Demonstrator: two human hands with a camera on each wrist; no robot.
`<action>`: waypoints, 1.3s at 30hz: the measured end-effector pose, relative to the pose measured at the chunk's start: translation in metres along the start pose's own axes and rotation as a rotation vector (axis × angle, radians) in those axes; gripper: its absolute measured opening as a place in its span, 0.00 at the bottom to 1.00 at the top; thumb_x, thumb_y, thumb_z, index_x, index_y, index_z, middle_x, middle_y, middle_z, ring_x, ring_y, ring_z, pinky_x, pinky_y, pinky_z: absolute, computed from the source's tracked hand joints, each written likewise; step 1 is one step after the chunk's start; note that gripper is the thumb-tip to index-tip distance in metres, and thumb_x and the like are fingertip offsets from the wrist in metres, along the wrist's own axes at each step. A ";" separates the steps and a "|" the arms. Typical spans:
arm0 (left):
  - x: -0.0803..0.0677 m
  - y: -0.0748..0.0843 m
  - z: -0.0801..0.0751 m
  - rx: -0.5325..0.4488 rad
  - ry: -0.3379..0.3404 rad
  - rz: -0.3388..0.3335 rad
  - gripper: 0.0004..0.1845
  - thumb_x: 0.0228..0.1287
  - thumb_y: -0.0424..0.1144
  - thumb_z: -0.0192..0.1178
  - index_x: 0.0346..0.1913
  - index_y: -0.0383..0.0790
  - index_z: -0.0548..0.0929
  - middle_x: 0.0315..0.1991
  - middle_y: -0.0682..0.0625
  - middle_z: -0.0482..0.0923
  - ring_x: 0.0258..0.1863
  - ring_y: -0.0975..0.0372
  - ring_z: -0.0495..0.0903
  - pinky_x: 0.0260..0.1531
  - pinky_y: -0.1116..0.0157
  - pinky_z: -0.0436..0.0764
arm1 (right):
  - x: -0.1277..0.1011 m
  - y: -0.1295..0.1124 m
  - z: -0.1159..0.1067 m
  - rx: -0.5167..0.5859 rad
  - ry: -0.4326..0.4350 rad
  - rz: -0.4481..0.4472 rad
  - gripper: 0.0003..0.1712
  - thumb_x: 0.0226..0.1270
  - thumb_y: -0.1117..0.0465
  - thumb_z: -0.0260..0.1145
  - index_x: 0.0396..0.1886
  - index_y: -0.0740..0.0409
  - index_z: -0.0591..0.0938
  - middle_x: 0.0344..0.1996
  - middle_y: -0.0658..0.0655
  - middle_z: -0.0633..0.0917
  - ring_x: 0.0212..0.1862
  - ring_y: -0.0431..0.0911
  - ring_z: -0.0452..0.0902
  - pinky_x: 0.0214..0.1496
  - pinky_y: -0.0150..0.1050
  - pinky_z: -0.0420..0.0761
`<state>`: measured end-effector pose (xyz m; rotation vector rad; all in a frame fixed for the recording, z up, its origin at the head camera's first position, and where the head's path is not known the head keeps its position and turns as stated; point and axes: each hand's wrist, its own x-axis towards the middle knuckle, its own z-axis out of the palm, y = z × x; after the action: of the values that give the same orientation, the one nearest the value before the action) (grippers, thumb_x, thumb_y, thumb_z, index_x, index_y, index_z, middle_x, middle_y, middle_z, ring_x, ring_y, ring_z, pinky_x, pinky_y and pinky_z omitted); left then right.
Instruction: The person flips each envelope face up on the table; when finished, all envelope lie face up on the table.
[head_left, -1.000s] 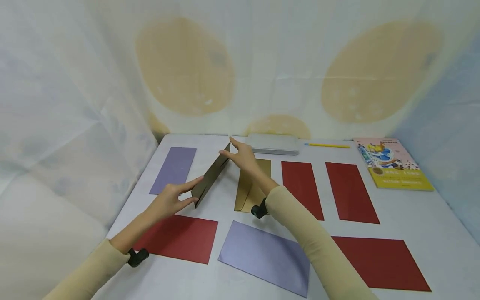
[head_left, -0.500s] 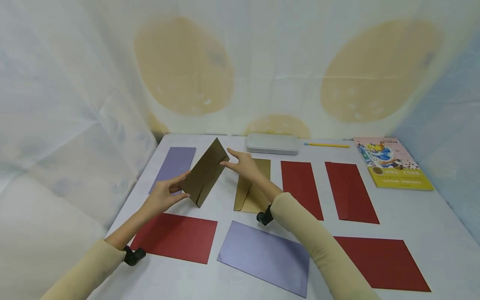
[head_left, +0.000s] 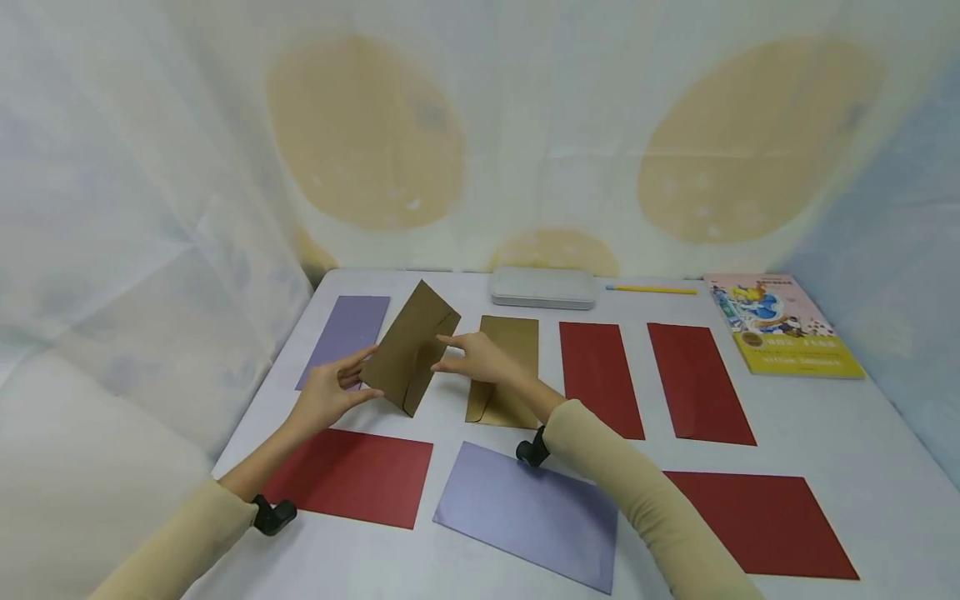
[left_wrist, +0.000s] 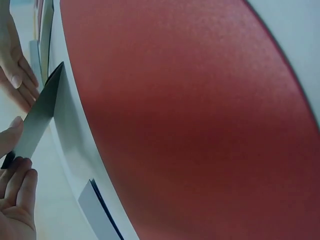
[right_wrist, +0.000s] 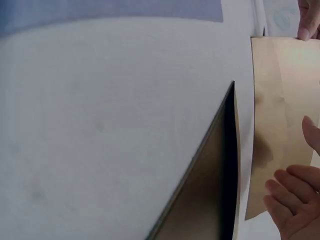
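Tilted up off the table, a gold envelope (head_left: 405,346) shows its flap side in the head view. My left hand (head_left: 330,396) pinches its lower left edge between thumb and fingers, as the left wrist view also shows around the envelope (left_wrist: 40,120). Beside the flap edge is my right hand (head_left: 480,362). The right wrist view shows that hand (right_wrist: 295,205) palm up, fingers relaxed and thumb apart, overlapping the envelope (right_wrist: 272,100). A second gold envelope (head_left: 517,337) lies flat beneath my right hand. Below my left hand lies a red envelope (head_left: 360,475).
Purple envelopes lie at the back left, one (head_left: 348,325), and at the front, another (head_left: 528,517). Further red envelopes (head_left: 600,367) spread to the right. Along the back are a white flat case (head_left: 543,287), a yellow pencil (head_left: 652,289) and a book (head_left: 783,325).
The gold envelope has turned from nearly edge-on so its flap side faces the head camera. My right hand has slid down from its upper end, its pinch loosened. The left hand keeps its grip.
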<state>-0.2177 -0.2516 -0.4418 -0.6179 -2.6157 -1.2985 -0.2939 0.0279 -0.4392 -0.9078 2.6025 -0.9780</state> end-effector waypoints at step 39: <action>-0.005 -0.017 0.025 0.062 -0.067 -0.167 0.36 0.48 0.38 0.76 0.60 0.27 0.76 0.55 0.36 0.78 0.49 0.48 0.81 0.43 0.58 0.81 | -0.012 0.004 0.010 -0.181 -0.039 -0.152 0.27 0.62 0.55 0.71 0.56 0.66 0.78 0.41 0.59 0.84 0.36 0.47 0.73 0.42 0.38 0.74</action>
<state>-0.2197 -0.2420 -0.4710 -0.4492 -2.8029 -1.2554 -0.2824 0.0322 -0.4494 -1.1706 2.6540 -0.7592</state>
